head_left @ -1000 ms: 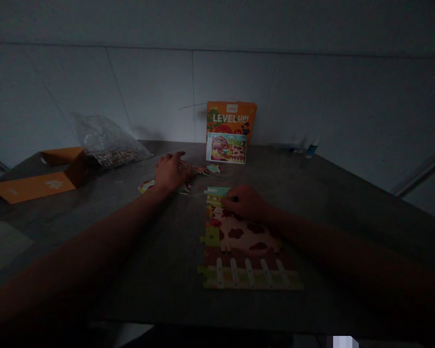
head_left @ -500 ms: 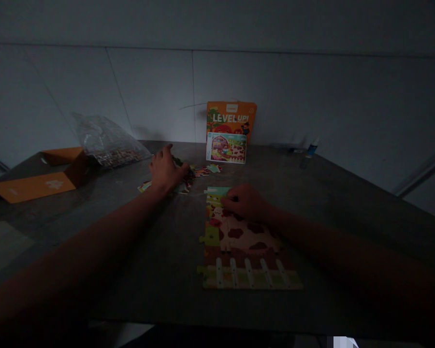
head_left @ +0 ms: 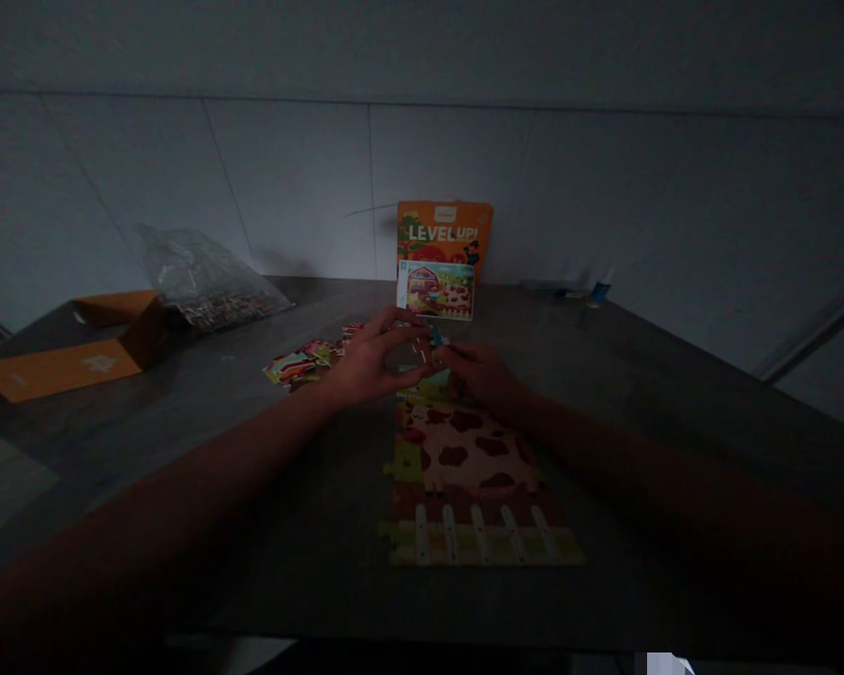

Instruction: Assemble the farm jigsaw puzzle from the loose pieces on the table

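Note:
My left hand (head_left: 376, 361) curves its fingers and thumb around a small puzzle piece (head_left: 420, 351), dark and partly covered by the fingers. Against that same piece, my right hand (head_left: 484, 377) has its thumb and forefinger pinched. Both hands are over the top edge of the partly joined puzzle (head_left: 474, 469), which shows a spotted cow above a white fence. Knobs stick out along its left side. Behind my left wrist lies a heap of loose puzzle pieces (head_left: 299, 364), overlapping one another.
An orange "LEVEL UP!" box (head_left: 444, 230) stands at the back, a farm picture card (head_left: 440, 292) leaning on it. To the left are a clear plastic bag (head_left: 215, 281) of pieces and an open orange box part (head_left: 63, 366). A small blue-labelled bottle (head_left: 601, 289) stands at back right.
My left hand has come right from the loose heap to my right hand, bringing a puzzle piece. The right hand has lifted slightly towards the puzzle's top edge.

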### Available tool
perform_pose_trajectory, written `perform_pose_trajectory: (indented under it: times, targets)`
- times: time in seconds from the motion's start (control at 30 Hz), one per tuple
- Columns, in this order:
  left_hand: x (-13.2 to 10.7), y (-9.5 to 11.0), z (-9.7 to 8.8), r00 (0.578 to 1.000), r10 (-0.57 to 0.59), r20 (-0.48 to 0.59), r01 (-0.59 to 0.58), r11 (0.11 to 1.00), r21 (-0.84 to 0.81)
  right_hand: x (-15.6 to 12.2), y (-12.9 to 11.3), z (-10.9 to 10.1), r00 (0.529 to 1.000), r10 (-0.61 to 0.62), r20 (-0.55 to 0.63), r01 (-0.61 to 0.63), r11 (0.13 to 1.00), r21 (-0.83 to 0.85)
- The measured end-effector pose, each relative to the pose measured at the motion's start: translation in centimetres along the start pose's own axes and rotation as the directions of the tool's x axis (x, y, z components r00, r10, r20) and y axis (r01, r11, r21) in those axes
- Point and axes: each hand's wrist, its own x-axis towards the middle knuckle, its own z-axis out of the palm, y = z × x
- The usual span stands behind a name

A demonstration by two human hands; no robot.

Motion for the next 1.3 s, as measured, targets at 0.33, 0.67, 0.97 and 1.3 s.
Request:
perform_pose_trajectory:
  times: [0.33,0.67,0.97,1.3]
  targets:
    - [-0.3,-1.0,0.4,0.998,0.008,0.062,-0.006,0.999,-0.037,0.0,0.2,0.0,0.998,-0.042,-0.044,0.044,0.998,0.045]
    - [-0.1,-1.1,-0.1,0.999,-0.009,0.037,0.010,1.000,-0.024,0.0,0.5,0.0,0.996,-0.067,-0.054,0.066,0.997,-0.031]
    - [-0.2,-0.8,-0.3,0.964,-0.235,0.127,0.242,0.969,-0.044,-0.2,0.3,-0.1,0.990,-0.115,-0.081,0.105,0.987,-0.122]
    - [-0.1,-0.7,0.0,0.918,-0.247,0.311,0.310,0.936,-0.170,-0.4,0.0,0.1,0.985,-0.163,0.063,0.175,0.946,-0.274]
